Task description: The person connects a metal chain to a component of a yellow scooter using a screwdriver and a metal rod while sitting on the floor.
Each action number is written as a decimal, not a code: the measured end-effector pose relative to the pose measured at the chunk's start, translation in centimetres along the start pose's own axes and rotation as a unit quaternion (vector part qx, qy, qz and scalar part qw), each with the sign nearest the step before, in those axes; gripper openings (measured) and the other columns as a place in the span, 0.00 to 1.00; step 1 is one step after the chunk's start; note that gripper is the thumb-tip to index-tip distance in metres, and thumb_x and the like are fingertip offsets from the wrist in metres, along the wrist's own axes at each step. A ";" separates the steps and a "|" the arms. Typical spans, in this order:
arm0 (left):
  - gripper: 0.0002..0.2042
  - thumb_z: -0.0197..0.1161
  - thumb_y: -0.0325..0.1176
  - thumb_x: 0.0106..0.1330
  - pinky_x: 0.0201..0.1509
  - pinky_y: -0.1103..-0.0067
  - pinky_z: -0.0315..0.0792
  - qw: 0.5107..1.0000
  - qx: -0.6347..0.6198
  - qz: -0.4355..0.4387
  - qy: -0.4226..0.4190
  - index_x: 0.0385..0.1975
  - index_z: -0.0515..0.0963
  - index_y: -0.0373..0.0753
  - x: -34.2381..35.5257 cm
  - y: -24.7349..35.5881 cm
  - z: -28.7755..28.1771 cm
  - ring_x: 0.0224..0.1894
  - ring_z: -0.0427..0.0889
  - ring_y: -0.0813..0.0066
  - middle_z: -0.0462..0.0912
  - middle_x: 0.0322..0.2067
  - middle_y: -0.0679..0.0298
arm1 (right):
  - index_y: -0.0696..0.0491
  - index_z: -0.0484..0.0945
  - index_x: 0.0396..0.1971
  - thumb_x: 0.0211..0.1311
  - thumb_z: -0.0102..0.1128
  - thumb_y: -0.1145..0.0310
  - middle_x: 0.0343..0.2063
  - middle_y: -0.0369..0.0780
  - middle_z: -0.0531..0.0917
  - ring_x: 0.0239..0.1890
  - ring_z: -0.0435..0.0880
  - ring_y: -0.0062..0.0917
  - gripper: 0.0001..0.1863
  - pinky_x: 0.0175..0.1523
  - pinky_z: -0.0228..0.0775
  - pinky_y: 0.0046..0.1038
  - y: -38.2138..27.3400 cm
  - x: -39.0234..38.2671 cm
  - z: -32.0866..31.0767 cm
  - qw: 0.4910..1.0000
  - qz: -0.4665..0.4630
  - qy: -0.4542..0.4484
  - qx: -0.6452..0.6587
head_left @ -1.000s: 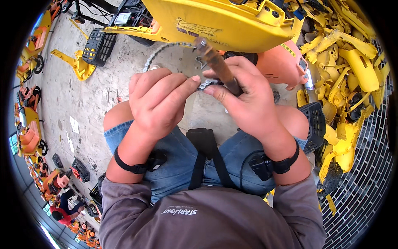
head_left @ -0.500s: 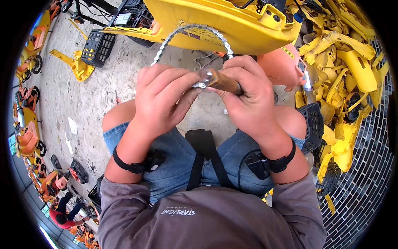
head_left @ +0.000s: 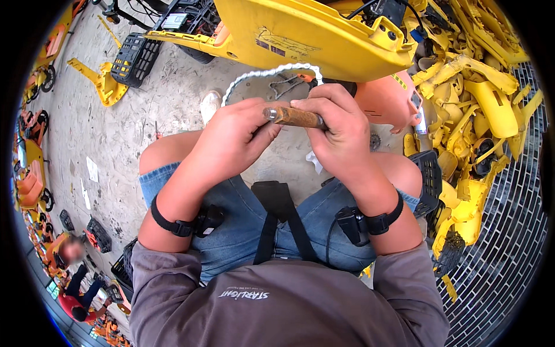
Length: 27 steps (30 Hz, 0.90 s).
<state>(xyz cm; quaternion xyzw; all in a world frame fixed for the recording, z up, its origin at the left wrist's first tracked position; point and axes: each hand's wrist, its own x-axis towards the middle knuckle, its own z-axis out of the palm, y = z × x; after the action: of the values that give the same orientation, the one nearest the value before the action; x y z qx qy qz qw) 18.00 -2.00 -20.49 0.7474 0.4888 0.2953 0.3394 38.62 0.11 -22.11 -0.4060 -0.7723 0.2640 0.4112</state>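
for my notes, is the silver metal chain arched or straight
Arched: the chain curves from the left hand to the right hand.

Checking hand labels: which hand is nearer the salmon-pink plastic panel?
Right. The right hand, gripping the rusty bar, is just left of the salmon-pink plastic panel in the picture; the left hand, holding the chain, is farther left.

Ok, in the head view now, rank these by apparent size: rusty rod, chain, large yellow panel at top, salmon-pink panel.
1. Large yellow panel
2. Salmon-pink panel
3. Rusty rod and chain, unranked: the chain's visible arc looks longer but thinner.
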 end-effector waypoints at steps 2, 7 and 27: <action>0.09 0.64 0.25 0.64 0.35 0.69 0.75 0.997 -0.064 -0.015 0.033 0.44 0.81 0.36 -0.1 -0.7 0.9 0.29 0.82 0.54 0.83 0.29 0.56 | 0.55 0.82 0.37 0.39 0.63 0.88 0.37 0.41 0.80 0.40 0.83 0.39 0.20 0.45 0.77 0.34 0.0 0.3 -0.1 1.000 -0.008 -0.013 0.000; 0.09 0.59 0.27 0.70 0.33 0.73 0.74 0.962 -0.195 -0.183 -0.047 0.46 0.79 0.32 -0.1 0.5 0.7 0.29 0.82 0.70 0.84 0.28 0.58 | 0.54 0.82 0.39 0.41 0.63 0.87 0.41 0.41 0.79 0.44 0.82 0.38 0.21 0.47 0.77 0.34 0.4 0.5 -0.4 0.999 -0.006 -0.053 0.010; 0.19 0.51 0.29 0.76 0.35 0.86 0.69 0.747 -0.600 -0.286 0.005 0.64 0.68 0.30 1.3 -2.4 2.8 0.50 0.81 0.75 0.79 0.57 0.60 | 0.57 0.70 0.60 0.69 0.60 0.71 0.39 0.36 0.82 0.38 0.81 0.23 0.22 0.47 0.75 0.28 -1.5 1.0 -2.7 0.883 0.299 -0.130 0.337</action>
<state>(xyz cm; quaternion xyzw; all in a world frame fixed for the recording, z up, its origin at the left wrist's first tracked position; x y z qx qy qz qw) 19.33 -0.72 -23.91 0.2136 0.4033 0.4202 0.7843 40.01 0.38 -19.15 -0.4162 -0.5251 0.6696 0.3205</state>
